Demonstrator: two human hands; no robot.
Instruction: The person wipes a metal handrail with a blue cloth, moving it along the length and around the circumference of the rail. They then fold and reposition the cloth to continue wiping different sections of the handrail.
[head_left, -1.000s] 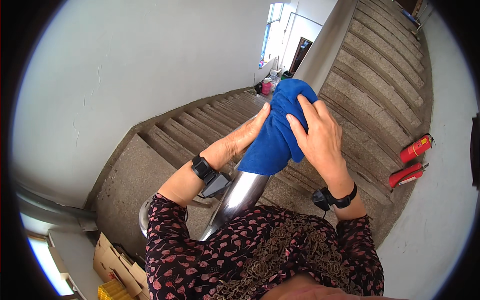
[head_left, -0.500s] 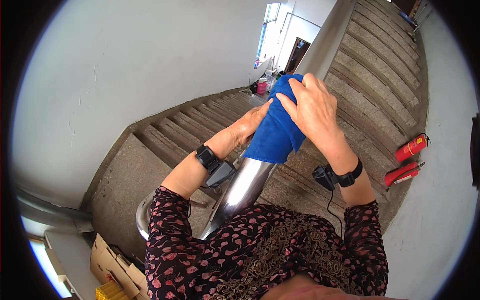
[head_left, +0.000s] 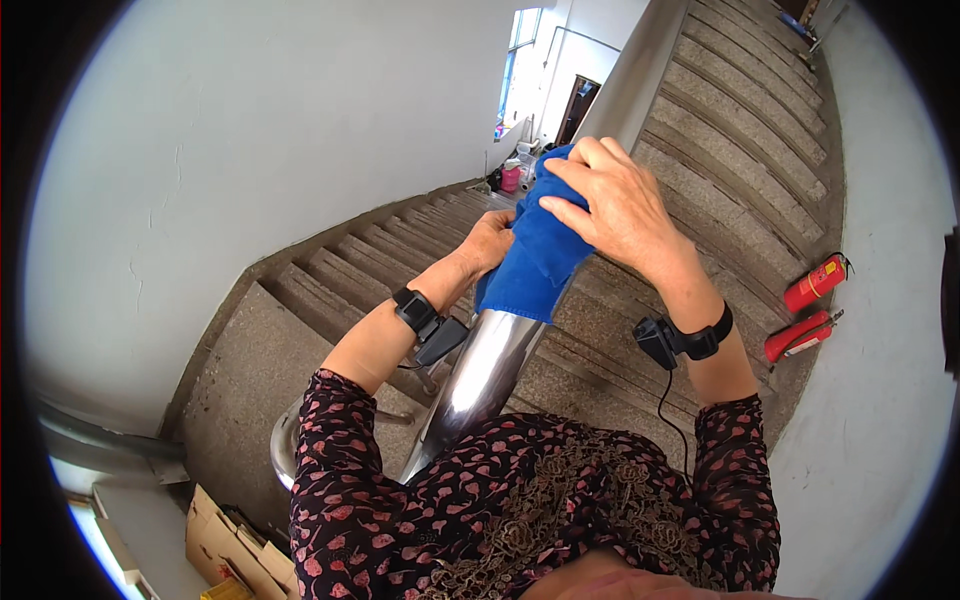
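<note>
A blue cloth is wrapped around a shiny steel stair handrail that runs up and away from me. My right hand presses on top of the cloth, fingers spread over it. My left hand grips the cloth's left side against the rail. Both wrists wear black straps with small devices.
Concrete stairs climb at the right and another flight drops at the left along a white wall. Two red fire extinguishers lie on the landing at right. Cardboard boxes sit lower left. A doorway and pink bucket show far below.
Both hands have slid the blue cloth farther up the handrail, away from me, leaving more bare steel showing below it.
</note>
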